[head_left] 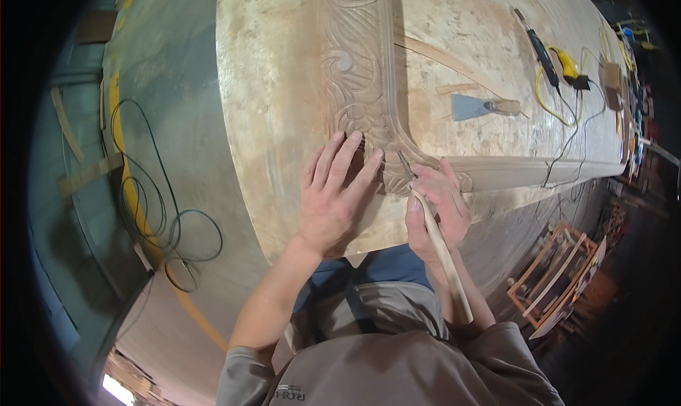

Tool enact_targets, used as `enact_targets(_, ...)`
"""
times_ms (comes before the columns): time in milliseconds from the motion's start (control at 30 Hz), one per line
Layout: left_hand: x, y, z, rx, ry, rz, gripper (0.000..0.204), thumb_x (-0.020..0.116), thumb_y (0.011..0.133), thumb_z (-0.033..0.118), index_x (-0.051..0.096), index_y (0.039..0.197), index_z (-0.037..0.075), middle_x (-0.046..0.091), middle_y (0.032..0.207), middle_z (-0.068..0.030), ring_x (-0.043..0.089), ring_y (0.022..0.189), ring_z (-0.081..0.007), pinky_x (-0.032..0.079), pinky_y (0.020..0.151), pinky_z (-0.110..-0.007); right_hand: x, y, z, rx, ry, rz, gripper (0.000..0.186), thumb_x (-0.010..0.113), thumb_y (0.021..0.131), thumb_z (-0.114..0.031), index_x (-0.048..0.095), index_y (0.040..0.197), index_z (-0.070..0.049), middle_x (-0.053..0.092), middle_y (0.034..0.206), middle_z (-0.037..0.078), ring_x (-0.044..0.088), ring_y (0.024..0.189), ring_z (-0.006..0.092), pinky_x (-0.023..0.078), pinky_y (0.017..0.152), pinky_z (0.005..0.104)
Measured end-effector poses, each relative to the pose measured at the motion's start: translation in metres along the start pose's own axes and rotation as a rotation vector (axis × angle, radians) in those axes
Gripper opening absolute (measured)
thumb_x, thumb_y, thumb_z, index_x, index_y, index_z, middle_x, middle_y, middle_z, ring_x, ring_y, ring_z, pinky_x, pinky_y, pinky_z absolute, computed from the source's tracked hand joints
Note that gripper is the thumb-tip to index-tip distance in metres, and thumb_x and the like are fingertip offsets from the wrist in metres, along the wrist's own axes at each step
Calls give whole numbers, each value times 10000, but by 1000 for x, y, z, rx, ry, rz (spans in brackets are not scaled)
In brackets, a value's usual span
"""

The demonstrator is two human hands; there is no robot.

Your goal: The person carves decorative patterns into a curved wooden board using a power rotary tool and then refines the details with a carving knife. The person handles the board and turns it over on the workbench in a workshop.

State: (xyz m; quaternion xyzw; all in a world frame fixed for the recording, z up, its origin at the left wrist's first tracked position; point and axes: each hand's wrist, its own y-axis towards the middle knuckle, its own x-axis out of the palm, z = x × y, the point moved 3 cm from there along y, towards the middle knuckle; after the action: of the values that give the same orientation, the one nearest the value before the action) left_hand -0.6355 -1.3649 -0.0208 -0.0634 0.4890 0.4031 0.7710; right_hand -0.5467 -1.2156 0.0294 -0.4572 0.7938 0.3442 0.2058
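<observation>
A carved wooden frame piece [358, 58] with scroll and leaf relief lies on the worktable, its corner close to my body. My left hand [335, 193] rests on the carving near that corner, fingers spread, holding nothing. Wrapped in my right hand [441, 204] is a carving chisel [443, 260] with a long pale wooden handle. Its thin dark blade points up and left onto the carved corner, beside my left fingertips. Whether the blade's tip bites into the wood is too small to tell.
On the pale wooden worktable [269, 86] lie a putty knife [472, 108], a thin wood strip [443, 62], a dark pen-shaped tool [540, 55] and a yellow corded tool [567, 67]. A black cable [174, 193] coils on the floor at left. A wooden rack [557, 275] stands at lower right.
</observation>
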Motion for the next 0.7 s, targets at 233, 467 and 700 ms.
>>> enact_targets(233, 0, 1, -8, 97, -89, -38, 607, 807, 786, 260, 638, 1368, 243, 447, 1519, -168, 437, 1392, -407, 395, 1120, -518, 21, -10, -3, 71, 73, 194, 184, 713, 790, 34, 662, 961, -9, 721, 918, 148, 733, 936, 332, 451, 1060, 553)
enact_targets(467, 0, 3, -5, 77, -59, -56, 584, 796, 785, 212, 667, 1346, 310, 429, 1500, -156, 399, 1404, -419, 389, 1128, -518, 25, -12, -2, 80, 74, 222, 180, 736, 786, 29, 690, 956, -9, 733, 942, 143, 734, 933, 310, 453, 1062, 539)
enact_targets(700, 0, 6, -3, 42, -17, -77, 548, 782, 796, 270, 675, 1327, 349, 442, 1481, -128, 423, 1388, -372, 383, 1126, -507, 21, -8, -1, 72, 78, 168, 183, 736, 800, 15, 694, 975, -17, 735, 965, 133, 734, 948, 305, 452, 1055, 516)
